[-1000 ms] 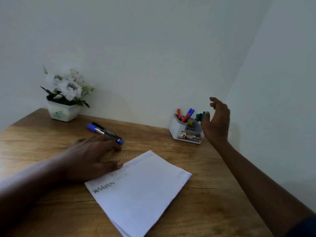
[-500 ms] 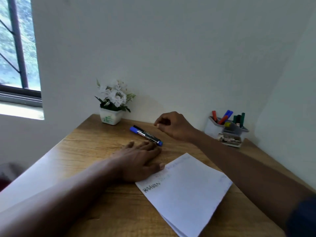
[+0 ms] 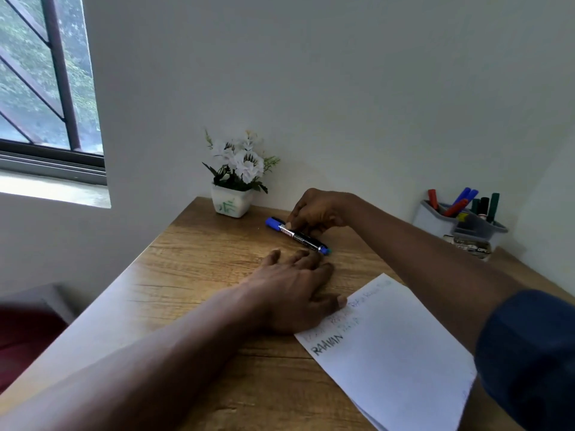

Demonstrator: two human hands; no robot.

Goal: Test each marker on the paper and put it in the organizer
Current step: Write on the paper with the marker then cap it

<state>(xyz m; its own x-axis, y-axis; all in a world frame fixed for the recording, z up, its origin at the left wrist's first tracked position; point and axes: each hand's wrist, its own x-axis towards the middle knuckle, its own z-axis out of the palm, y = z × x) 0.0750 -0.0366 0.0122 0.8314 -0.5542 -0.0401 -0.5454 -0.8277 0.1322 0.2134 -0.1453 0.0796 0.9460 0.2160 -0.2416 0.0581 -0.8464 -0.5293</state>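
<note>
Head view: my right hand (image 3: 314,209) curls down onto the blue marker (image 3: 297,235), fingertips touching its barrel, not yet lifting. It lies diagonally on the surface (image 3: 199,262), just beyond my flat, open left hand (image 3: 292,293) pinning the paper (image 3: 395,353).

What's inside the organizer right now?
The organizer at the table's far right holds upright markers: red, blue, and dark green or black ones, plus something small and yellow. Their lower ends are hidden by its walls, and the exact count is unclear. One blue-capped marker still lies outside under the right hand.
</note>
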